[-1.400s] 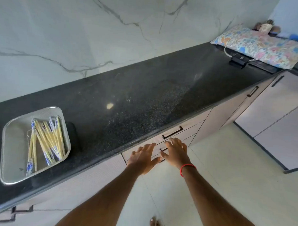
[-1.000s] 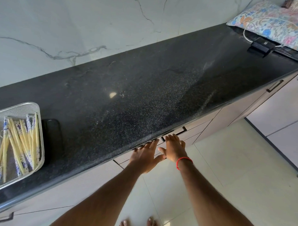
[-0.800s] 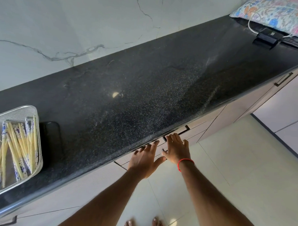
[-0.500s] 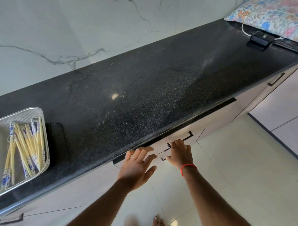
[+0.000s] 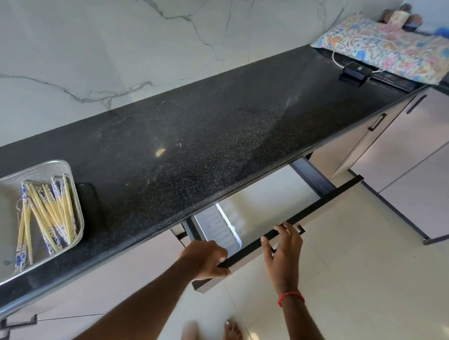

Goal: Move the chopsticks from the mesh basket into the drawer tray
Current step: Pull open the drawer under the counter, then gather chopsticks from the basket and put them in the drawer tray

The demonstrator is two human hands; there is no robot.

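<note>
The mesh basket is cut off by the left frame edge, and the white ribbed tray in the open drawer is largely hidden under the tabletop. Pale yellow chopsticks with blue-patterned ends are heaped in the basket. The drawer's front edge is gripped by the left hand and by curled fingers of the right hand.

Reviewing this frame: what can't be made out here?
Head view:
Tray: mostly hidden under the counter.
Basket: left part cut off by the frame edge.
Chopsticks: overlapping, uncountable.
Right hand: unclear whether its fingers hook the drawer rim.
Dark thing beside basket: too dark to identify.
</note>
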